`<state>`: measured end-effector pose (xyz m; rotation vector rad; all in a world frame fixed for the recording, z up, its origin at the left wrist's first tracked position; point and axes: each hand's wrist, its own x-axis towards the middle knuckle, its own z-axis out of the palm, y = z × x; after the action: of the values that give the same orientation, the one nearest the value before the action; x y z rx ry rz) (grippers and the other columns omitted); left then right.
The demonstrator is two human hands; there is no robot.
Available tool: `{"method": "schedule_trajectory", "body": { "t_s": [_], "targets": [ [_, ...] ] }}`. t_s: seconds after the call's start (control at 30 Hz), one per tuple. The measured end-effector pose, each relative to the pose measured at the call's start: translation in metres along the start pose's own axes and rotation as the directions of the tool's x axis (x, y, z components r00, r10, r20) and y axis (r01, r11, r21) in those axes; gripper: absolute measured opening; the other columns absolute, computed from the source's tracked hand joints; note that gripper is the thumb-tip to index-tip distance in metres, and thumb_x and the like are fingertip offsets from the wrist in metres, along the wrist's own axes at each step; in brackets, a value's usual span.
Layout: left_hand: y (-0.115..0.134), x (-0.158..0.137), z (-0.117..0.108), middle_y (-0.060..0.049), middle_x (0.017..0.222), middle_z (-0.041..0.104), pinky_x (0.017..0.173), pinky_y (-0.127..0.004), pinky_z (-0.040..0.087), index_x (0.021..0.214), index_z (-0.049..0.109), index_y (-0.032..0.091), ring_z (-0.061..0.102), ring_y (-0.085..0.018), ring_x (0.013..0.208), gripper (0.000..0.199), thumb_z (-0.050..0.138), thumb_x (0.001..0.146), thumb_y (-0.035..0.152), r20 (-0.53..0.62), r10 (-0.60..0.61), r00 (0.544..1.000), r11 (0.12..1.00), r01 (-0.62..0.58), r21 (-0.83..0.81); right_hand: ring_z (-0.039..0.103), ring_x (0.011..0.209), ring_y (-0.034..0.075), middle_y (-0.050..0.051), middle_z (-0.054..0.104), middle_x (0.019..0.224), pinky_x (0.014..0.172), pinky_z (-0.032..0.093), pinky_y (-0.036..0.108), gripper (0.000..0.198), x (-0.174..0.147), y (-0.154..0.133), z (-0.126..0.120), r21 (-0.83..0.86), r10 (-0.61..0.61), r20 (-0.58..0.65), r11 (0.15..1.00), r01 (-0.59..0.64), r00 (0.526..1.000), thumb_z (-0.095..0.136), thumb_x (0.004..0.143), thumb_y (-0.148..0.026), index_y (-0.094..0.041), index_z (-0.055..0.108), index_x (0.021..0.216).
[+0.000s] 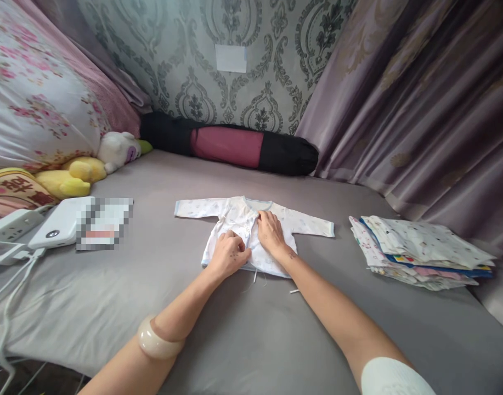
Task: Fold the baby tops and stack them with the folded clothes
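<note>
A small white baby shirt (235, 211) with pale blue trim and a faint print lies spread on the grey bed sheet, its sleeves stretched out to both sides. My left hand (230, 253) rests on the lower left front, fingers curled in on the cloth. Closer to the neckline, my right hand (270, 233) has its bent fingers closed at the overlapping front edge. The fingertips of both hands are partly hidden. Thin white ties hang below the hem, one (255, 275) between my forearms and one (294, 291) by my right forearm.
A stack of folded baby clothes (424, 247) lies at the right. On the left are a white power bank (62, 222), a power strip (16, 226), cables and a blurred flat item (105, 224). Plush toys (117, 151) and a black-and-maroon bolster (229, 144) line the back.
</note>
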<state>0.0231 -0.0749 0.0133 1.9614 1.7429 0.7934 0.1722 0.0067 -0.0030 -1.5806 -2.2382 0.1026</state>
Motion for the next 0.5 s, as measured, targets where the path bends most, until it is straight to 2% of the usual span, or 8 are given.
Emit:
{"method": "schedule_trajectory", "body": {
  "t_s": [0.13,0.27,0.37,0.5],
  "targets": [
    [-0.002,0.0,0.0,-0.003,0.079,0.057,0.081,-0.035,0.046,0.059,0.061,0.019,0.054,-0.019,0.081,0.014,0.06,0.071,0.025,0.007,0.004,1.0,1.0,-0.005,0.01,0.048,0.121,0.026,0.016,0.053,0.132,0.102,0.039,0.04,0.044,-0.024,-0.001,-0.002,0.031,-0.086,0.009,0.996,0.086,0.996,0.029,0.094,-0.014,-0.01,0.045,0.134],
    [-0.002,0.0,-0.001,-0.003,0.079,0.058,0.081,-0.036,0.046,0.059,0.06,0.019,0.054,-0.019,0.08,0.015,0.059,0.072,0.026,0.025,0.005,1.0,1.0,-0.005,0.01,0.032,0.139,0.026,0.019,0.042,0.145,0.113,0.028,0.044,0.049,-0.055,-0.002,-0.008,0.045,-0.156,0.07,0.987,0.153,0.985,0.026,0.095,-0.017,-0.005,0.04,0.14],
    [-0.003,-0.001,-0.001,-0.004,0.08,0.058,0.082,-0.036,0.046,0.06,0.059,0.019,0.055,-0.019,0.081,0.015,0.058,0.073,0.026,0.026,0.024,0.999,1.0,-0.024,0.008,0.022,0.144,0.026,0.018,0.033,0.152,0.117,0.022,0.046,0.05,-0.08,-0.005,-0.02,0.075,-0.147,0.164,0.988,0.136,0.975,0.026,0.098,-0.024,-0.006,0.037,0.144],
    [-0.005,0.0,-0.001,-0.003,0.079,0.058,0.081,-0.036,0.046,0.06,0.059,0.019,0.055,-0.019,0.081,0.017,0.058,0.074,0.029,0.032,0.049,0.998,0.999,-0.049,0.014,0.018,0.145,0.023,0.013,0.026,0.155,0.119,0.017,0.046,0.053,-0.107,-0.007,-0.047,0.207,-0.206,0.292,0.967,0.149,0.934,0.032,0.099,-0.033,-0.01,0.034,0.147]
  ]
}}
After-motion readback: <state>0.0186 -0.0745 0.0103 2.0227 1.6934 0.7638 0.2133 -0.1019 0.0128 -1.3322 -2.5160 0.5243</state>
